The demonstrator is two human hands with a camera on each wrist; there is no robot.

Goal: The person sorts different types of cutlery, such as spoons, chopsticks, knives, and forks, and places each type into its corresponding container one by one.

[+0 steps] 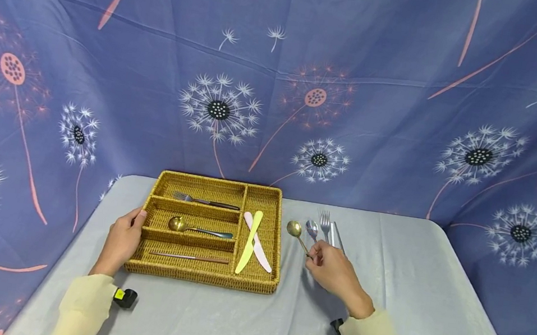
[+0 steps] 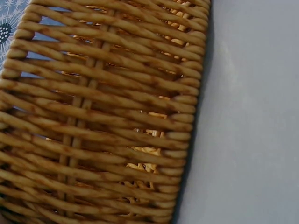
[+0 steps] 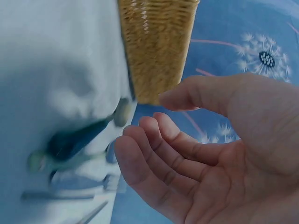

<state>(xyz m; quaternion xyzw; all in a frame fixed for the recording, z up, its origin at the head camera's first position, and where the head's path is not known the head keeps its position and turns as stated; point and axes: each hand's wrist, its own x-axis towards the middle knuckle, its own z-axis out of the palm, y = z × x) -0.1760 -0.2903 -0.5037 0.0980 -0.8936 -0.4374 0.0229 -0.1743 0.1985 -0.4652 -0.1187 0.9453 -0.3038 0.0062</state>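
Note:
A woven cutlery tray (image 1: 203, 278) stands left of centre in the head view. My left hand (image 1: 120, 241) grips its left wall, thumb at the rim; the left wrist view is filled by the wickerwork (image 2: 103, 121). Right of the tray lies a gold spoon (image 1: 294, 228) with a dark handle. Just over that handle hovers my right hand (image 1: 334, 272). The right wrist view shows its fingers (image 3: 159, 158) loosely bent, thumb apart, nothing between them. Beside the gold spoon lie a silver spoon (image 1: 312, 229), a fork (image 1: 324, 223) and slim knives (image 1: 339, 237), partly hidden by the hand.
Inside the tray, separate compartments hold a dark-handled fork (image 1: 215, 204), another gold spoon (image 1: 178, 224), and chopsticks (image 1: 190, 257). A yellow knife (image 1: 246, 252) crosses a pink knife (image 1: 263, 257) in the right compartment. A dandelion-print cloth (image 1: 378, 148) hangs behind the grey-covered table (image 1: 207, 323).

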